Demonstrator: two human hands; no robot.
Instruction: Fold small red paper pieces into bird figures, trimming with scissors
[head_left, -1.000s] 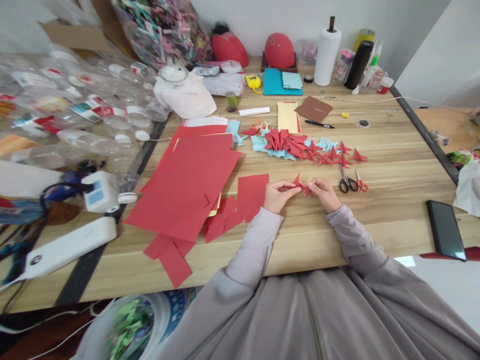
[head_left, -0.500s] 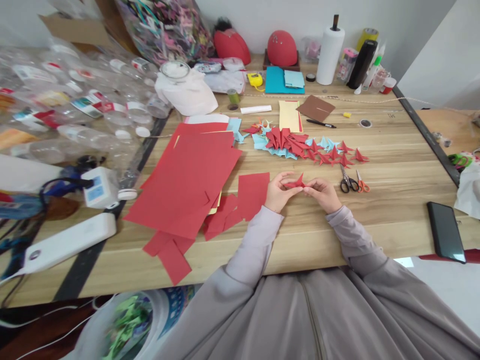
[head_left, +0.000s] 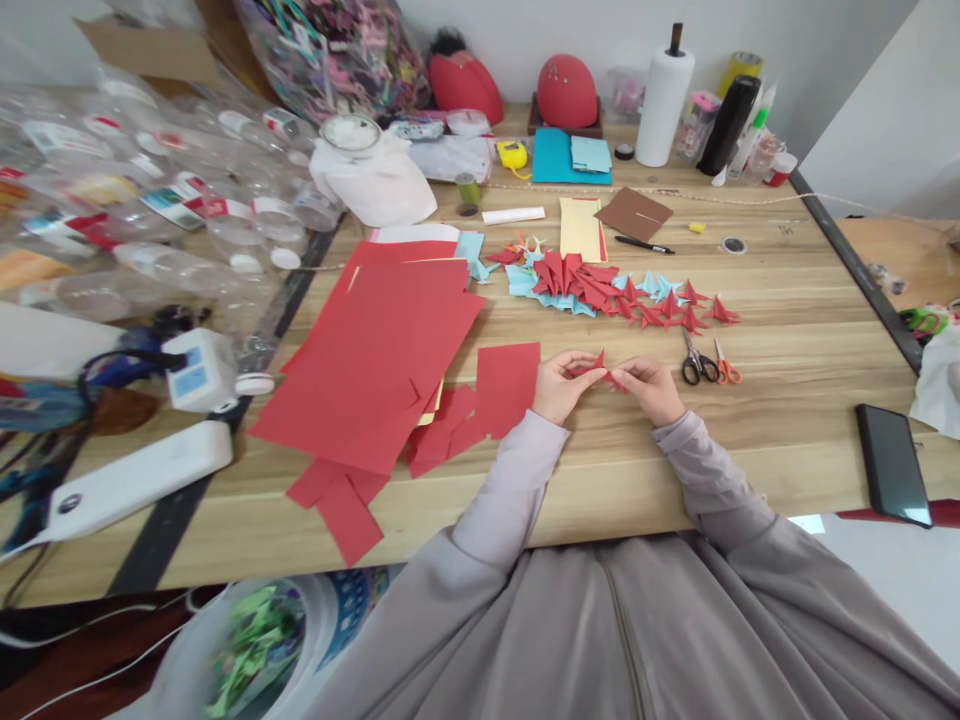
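Note:
Both my hands meet over the wooden table (head_left: 787, 340) and pinch one small folded red paper figure (head_left: 598, 366). My left hand (head_left: 559, 385) grips its left side with fingers curled. My right hand (head_left: 651, 387) pinches its right side. A pile of finished red and light-blue folded figures (head_left: 600, 287) lies just beyond my hands. A red paper square (head_left: 507, 386) rests beside my left hand, with large red sheets (head_left: 382, 350) further left.
Two pairs of scissors (head_left: 703, 362) lie right of my hands. A black phone (head_left: 891, 462) sits near the right front edge. Empty plastic bottles (head_left: 150, 200) crowd the left. A paper towel roll (head_left: 663, 95), red helmets and a black pen (head_left: 641, 245) stand at the back.
My hands have kept working the red figure in place, turning it slightly; its point now sticks up between my fingers. Nothing else moved apart from a slight camera shift.

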